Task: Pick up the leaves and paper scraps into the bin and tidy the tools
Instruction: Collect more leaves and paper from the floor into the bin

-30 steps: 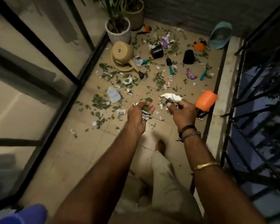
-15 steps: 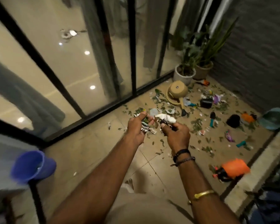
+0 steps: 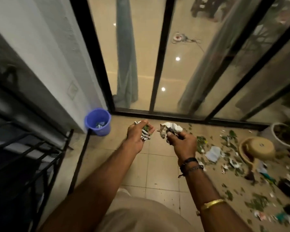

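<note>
Over the tiled floor [image 3: 157,164], a load ready for dumping: our left hand [image 3: 137,133] clutches leaves and paper scraps [image 3: 145,136], our right hand [image 3: 182,143] grips crumpled paper [image 3: 170,128]. The blue bin [image 3: 100,131] stands at the floor's far-left corner; next, we judge, reach over its rim and release.

I get one head-worn view (wide-angle, lines bowed), looking forward and down, the left hand [image 3: 137,136] and right hand [image 3: 184,144] near, floor [image 3: 157,173] beyond.
</note>
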